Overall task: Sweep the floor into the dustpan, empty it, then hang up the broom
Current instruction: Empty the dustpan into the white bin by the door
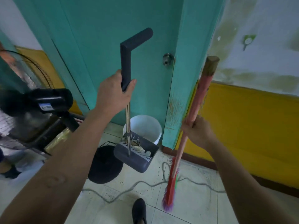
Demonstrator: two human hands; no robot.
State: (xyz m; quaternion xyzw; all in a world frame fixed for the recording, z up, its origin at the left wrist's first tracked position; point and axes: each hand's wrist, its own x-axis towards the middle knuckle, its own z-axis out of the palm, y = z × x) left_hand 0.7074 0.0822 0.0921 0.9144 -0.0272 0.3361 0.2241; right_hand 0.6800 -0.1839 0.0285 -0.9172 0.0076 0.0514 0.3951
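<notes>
In the head view, the dustpan's dark handle point(127, 62) is gripped by the left hand point(113, 92), just off centre at 10 o'clock, with fingers and thumb wrapped round its lower end. The dustpan point(134, 159) is seen hanging at 6 o'clock from centre, in front of a white bucket point(145, 125); pale scraps are held in it. The broom point(199, 101) is grasped by the right hand point(197, 131) at 4 o'clock, fingers clenched round the pink stick. The stick is held nearly upright beside the edge of the teal door point(113, 29), and its red and purple bristles point(169, 191) are seen at 5 o'clock, low on the tiled floor point(194, 199). A fan point(48, 101) is seen at 9 o'clock and a hook point(248, 41) on the wall at 2 o'clock. A grey cable point(145, 185) is laid across the tiles, and a dark shoe point(139, 210) is seen at 6 o'clock by the bottom edge.
</notes>
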